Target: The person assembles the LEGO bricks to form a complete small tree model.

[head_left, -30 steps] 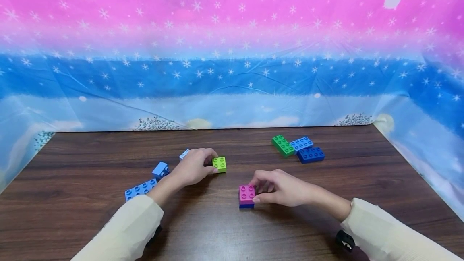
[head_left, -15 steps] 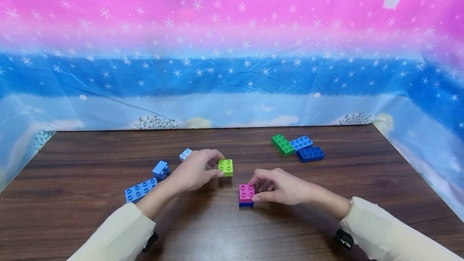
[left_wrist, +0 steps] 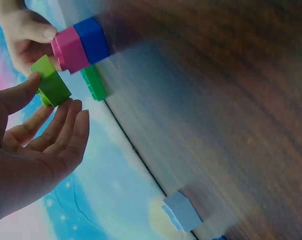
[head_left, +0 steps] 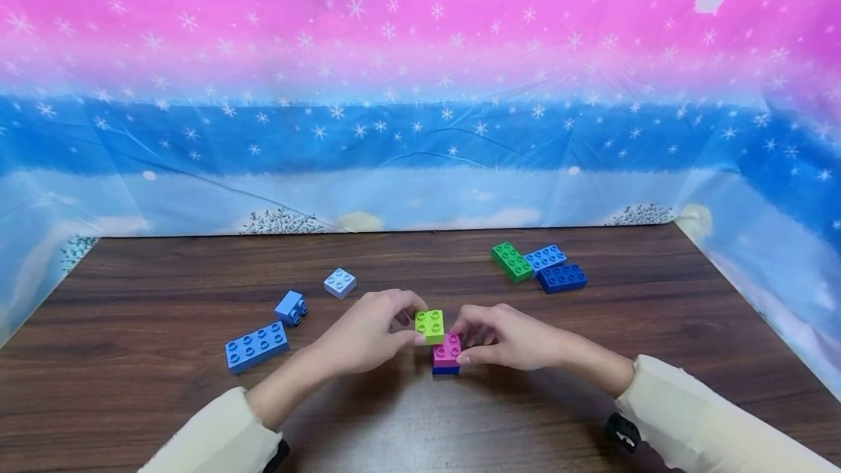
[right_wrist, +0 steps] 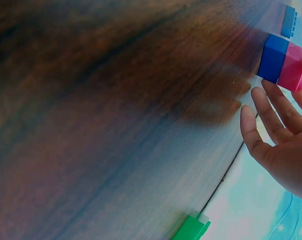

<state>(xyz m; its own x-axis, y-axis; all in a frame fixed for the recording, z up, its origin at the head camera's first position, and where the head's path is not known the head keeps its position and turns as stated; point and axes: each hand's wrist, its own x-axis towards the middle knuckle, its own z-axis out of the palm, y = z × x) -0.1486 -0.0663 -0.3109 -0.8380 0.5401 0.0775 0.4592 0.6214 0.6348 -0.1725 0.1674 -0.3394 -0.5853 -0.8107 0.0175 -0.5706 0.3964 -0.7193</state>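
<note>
The left hand (head_left: 371, 331) pinches a lime-green four-stud brick (head_left: 430, 326), and beside this grip the right hand (head_left: 514, 339) pinches a pink brick (head_left: 447, 353) atop a dark-blue brick (head_left: 445, 370), probably for steadiness.

The lime-green building brick (head_left: 430, 327) in my left grip (head_left: 371, 333) appears to be moulded plastic, smooth-faced with a low sheen. The pink building brick (head_left: 446, 352) in my right grip (head_left: 509, 339) and the dark blue building brick (left_wrist: 92, 40) under it look likewise: hard plastic, smooth. Tabletop (head_left: 525, 422): dark wood-grain surface, smooth, semi-gloss, showing a pale reflection. Backdrop (head_left: 420, 137): printed cloth, lightly creased, largely matt. My sleeves (head_left: 206, 429): cream cloth, matt.
</note>
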